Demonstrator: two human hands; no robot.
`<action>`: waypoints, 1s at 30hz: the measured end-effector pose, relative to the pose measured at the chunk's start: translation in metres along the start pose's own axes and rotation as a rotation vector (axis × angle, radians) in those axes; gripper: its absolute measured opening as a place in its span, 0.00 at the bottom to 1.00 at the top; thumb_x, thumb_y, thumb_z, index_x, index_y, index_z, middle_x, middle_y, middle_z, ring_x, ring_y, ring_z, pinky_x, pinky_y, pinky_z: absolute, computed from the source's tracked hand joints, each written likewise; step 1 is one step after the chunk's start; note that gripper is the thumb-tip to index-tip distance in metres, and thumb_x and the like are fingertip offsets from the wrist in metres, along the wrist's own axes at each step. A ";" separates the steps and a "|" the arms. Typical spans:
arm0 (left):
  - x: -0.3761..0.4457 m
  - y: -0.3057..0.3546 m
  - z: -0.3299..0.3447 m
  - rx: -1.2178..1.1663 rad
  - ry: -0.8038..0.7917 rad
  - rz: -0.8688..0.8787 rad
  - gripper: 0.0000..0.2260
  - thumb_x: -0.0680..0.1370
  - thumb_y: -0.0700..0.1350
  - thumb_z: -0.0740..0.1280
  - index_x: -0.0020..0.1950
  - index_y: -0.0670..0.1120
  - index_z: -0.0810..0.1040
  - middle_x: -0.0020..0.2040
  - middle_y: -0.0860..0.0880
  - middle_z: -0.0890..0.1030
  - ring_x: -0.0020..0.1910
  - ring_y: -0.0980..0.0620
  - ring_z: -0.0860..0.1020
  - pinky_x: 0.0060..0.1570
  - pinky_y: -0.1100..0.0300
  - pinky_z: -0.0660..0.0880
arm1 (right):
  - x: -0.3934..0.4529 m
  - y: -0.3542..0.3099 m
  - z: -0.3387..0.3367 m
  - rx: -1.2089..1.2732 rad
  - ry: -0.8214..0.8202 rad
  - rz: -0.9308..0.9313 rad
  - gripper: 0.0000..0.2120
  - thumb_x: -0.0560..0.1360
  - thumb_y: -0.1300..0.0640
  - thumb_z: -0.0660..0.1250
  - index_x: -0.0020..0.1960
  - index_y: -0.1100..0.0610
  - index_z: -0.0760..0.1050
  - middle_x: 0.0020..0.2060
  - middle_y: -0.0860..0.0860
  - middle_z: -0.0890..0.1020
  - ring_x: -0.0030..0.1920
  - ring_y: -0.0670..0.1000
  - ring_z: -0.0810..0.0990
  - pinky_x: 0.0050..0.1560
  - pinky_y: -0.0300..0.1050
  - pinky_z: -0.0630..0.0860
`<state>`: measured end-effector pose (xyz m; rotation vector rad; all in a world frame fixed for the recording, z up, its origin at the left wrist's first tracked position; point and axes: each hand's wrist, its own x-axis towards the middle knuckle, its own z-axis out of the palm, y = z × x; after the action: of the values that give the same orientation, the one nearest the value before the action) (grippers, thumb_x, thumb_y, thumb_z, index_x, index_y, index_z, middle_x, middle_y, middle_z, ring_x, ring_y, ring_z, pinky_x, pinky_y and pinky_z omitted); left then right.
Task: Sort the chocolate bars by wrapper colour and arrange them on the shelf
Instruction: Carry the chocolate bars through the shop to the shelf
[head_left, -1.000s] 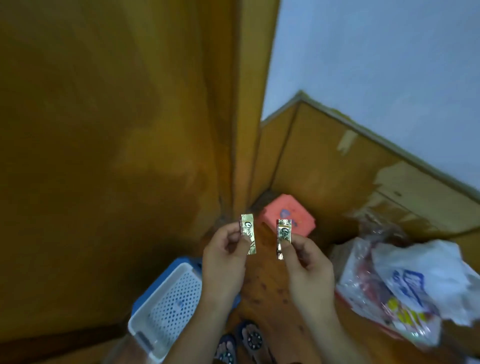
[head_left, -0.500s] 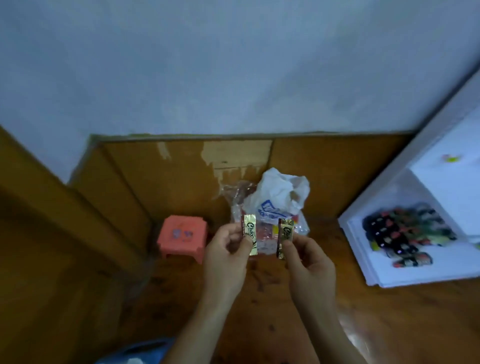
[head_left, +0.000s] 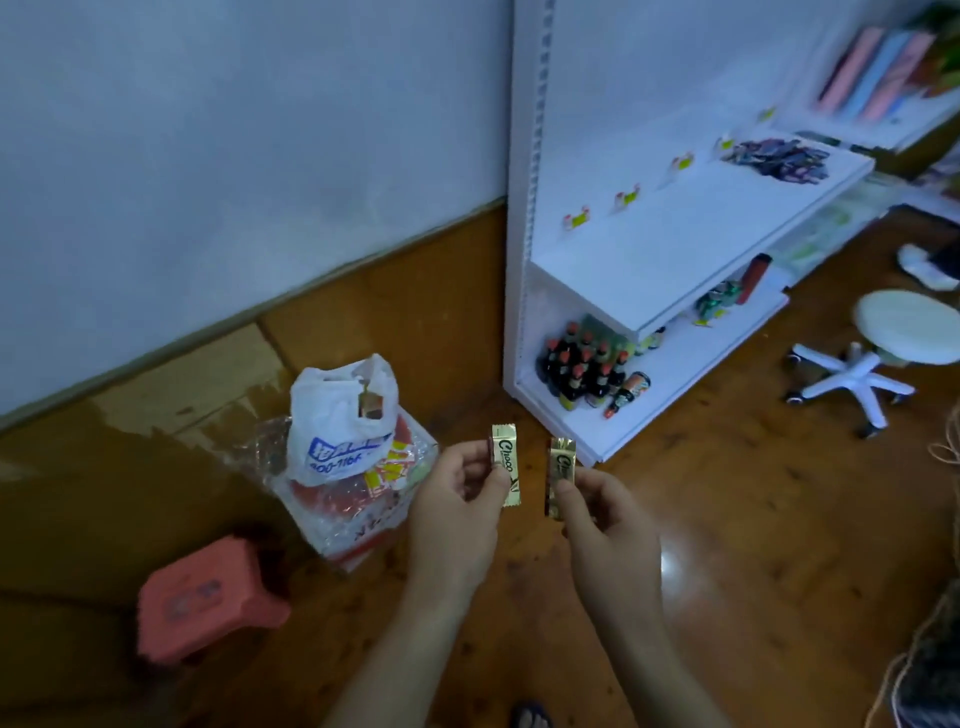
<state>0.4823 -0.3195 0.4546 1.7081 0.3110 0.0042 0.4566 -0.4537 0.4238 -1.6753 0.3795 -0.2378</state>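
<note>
Both forearms reach up from the near edge, hands raised side by side over the wooden floor. Left hand: fingers curled, thumb and fingertips pinching a gold-wrapped chocolate bar by its lower half, bar upright, the word "Choco" readable on the wrapper. Right hand: same pose, fingers curled, pinching a second gold chocolate bar, also upright, slightly darker in the light. The two bars are just beside each other, apart, not touching.

White shelf unit stands far right against the wall. Its upper board carries a heap of dark wrapped items at the far end and small yellow-green tags along the back. Lower board: a cluster of dark bottles with red caps, one bottle lying on its side, more small goods farther along, too blurred to tell.

Left of the hands, on the floor against the wall: a white plastic bag with blue print sitting on clear-wrapped packets. Nearer left, a low pink stool. Far right, a white swivel stool on castors. Nothing lies between the hands and the shelf but bare floor.
</note>
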 end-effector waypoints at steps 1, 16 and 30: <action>0.002 0.002 0.014 0.019 -0.032 0.008 0.11 0.80 0.40 0.73 0.55 0.56 0.81 0.48 0.56 0.86 0.48 0.62 0.83 0.50 0.64 0.81 | 0.006 0.002 -0.011 0.009 0.035 0.011 0.06 0.81 0.59 0.71 0.48 0.49 0.84 0.38 0.47 0.86 0.40 0.47 0.83 0.42 0.47 0.80; 0.099 0.017 0.195 0.137 -0.554 -0.012 0.07 0.80 0.40 0.71 0.55 0.51 0.83 0.48 0.53 0.85 0.46 0.61 0.82 0.45 0.69 0.78 | 0.119 0.039 -0.104 0.022 0.544 0.176 0.08 0.80 0.60 0.71 0.43 0.51 0.83 0.35 0.47 0.83 0.37 0.47 0.80 0.44 0.51 0.78; 0.125 0.034 0.369 0.244 -0.900 -0.023 0.10 0.80 0.40 0.71 0.51 0.57 0.80 0.49 0.51 0.85 0.48 0.56 0.83 0.49 0.60 0.80 | 0.176 0.068 -0.211 0.027 0.933 0.335 0.03 0.79 0.56 0.72 0.49 0.49 0.84 0.41 0.45 0.87 0.44 0.47 0.84 0.51 0.57 0.82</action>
<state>0.6757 -0.6553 0.4049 1.7665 -0.3542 -0.8226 0.5336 -0.7217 0.3749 -1.3558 1.3263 -0.7659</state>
